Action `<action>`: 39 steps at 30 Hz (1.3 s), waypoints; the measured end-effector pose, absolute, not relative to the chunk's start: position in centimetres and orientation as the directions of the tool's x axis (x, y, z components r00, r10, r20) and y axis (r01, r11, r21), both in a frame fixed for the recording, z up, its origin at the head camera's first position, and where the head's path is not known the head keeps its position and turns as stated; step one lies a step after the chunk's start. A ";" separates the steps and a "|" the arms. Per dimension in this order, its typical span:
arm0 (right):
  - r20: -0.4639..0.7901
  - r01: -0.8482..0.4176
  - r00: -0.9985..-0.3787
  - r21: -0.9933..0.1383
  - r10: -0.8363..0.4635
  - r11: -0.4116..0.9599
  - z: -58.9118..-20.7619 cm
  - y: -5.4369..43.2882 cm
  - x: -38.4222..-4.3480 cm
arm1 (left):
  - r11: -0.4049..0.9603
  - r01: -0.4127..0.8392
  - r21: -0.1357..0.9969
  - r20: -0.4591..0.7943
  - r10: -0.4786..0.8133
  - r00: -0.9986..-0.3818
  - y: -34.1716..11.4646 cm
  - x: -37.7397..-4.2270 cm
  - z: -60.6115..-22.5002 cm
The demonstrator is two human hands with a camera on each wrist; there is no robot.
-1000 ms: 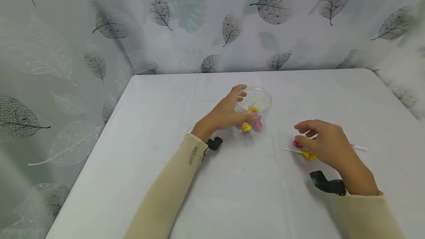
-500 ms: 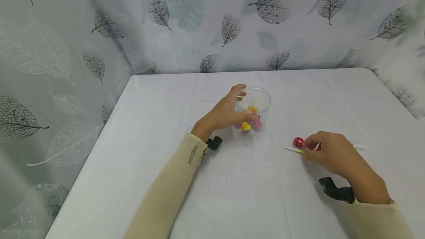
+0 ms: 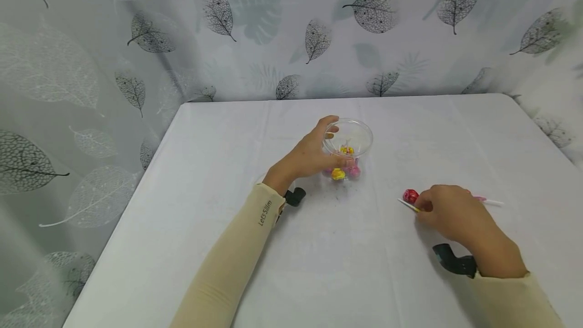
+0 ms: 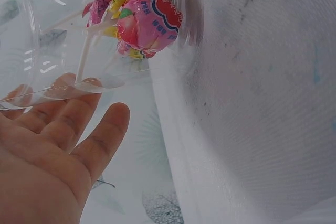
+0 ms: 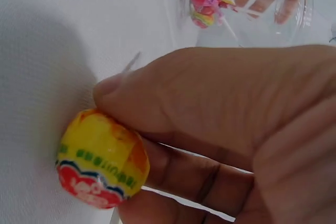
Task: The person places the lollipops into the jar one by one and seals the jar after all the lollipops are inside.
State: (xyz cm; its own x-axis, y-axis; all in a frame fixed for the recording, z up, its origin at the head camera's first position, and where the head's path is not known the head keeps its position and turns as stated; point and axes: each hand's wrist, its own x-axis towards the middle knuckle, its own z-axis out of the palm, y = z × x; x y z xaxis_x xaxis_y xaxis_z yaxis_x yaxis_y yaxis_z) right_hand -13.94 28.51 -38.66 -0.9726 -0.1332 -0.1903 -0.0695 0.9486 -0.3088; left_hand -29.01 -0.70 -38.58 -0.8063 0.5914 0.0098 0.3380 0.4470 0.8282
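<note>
My left hand [image 3: 309, 155] grips the side of a clear plastic jar [image 3: 370, 140], thumb on the near side and fingers on the far side. Inside the jar are several wrapped lollipops; a pink one [image 4: 149, 22] shows large in the left wrist view. My right hand [image 3: 457, 216] pinches a yellow lollipop [image 5: 102, 158] between thumb and fingers, close over the white cloth. Its wrapper has a red patch, and its white stick [image 3: 407, 204] points left. Just beyond my right fingertips lies a red lollipop [image 3: 411, 196].
A lollipop with a pink and white stick [image 3: 493, 201] pokes out behind my right hand, its head hidden. The white-covered table [image 3: 319, 267] reaches back to a leaf-patterned curtain [image 3: 264, 54], which also hangs along the left side.
My right hand has come down onto the yellow lollipop and taken hold of it; its stick has shifted slightly right and turned. My left hand and the jar have stayed put.
</note>
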 end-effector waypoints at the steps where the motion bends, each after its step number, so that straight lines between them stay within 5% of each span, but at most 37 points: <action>1: -0.195 -0.076 -0.971 -0.298 -0.138 0.952 -38.7 28.4 -14.0 | 0.447 0.336 0.829 0.008 0.591 -0.807 -0.7 -29.0 -38.6; 10: -0.177 -0.078 -0.975 -0.308 -0.137 0.948 -38.5 27.8 -13.9 | 0.437 0.342 0.832 0.016 0.596 -0.803 -0.7 -29.1 -38.6; 24: 0.255 -0.226 -0.960 -0.444 -0.120 0.867 -37.4 27.0 -13.7 | 0.446 0.337 0.829 0.010 0.591 -0.806 -0.7 -28.9 -38.4; 39: 0.470 -0.321 -0.881 -0.519 -0.050 0.792 -37.1 26.1 -14.2 | 0.443 0.331 0.833 0.006 0.591 -0.807 -0.7 -28.9 -38.4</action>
State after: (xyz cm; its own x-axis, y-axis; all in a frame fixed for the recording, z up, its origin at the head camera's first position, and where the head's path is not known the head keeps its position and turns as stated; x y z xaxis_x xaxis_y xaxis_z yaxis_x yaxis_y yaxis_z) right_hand -14.21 26.09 -37.14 -0.8814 -0.0500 0.4697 -0.3214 0.7922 -0.5187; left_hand -28.95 -0.70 -38.41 -0.8067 0.5909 0.0064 0.3308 0.4426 0.8335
